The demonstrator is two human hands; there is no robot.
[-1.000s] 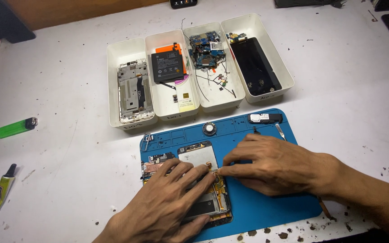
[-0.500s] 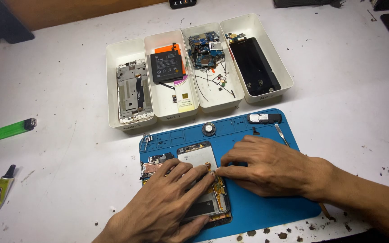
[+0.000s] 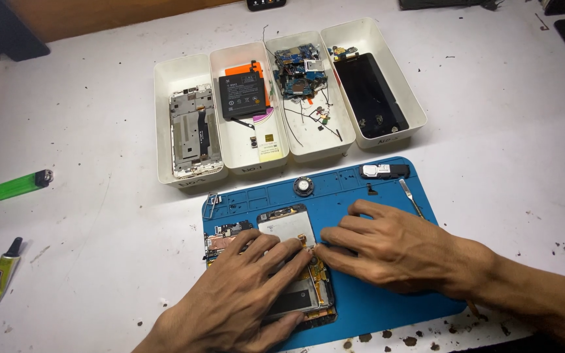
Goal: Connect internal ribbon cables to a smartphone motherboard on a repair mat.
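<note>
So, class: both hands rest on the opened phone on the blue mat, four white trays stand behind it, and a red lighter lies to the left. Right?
Not quite: the lighter is green, not red, as the head view shows. The rest holds: left hand and right hand on the opened phone, blue mat, four white trays behind.

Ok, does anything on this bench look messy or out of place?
Yes: dark crumbs litter the white table along the blue mat front edge, and loose wires sprawl across the third tray.

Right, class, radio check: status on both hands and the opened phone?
Left hand flat on the opened phone, pinning it to the blue mat. Right hand fingertips at its right edge. Metal pry tool lies beside, untouched.
</note>
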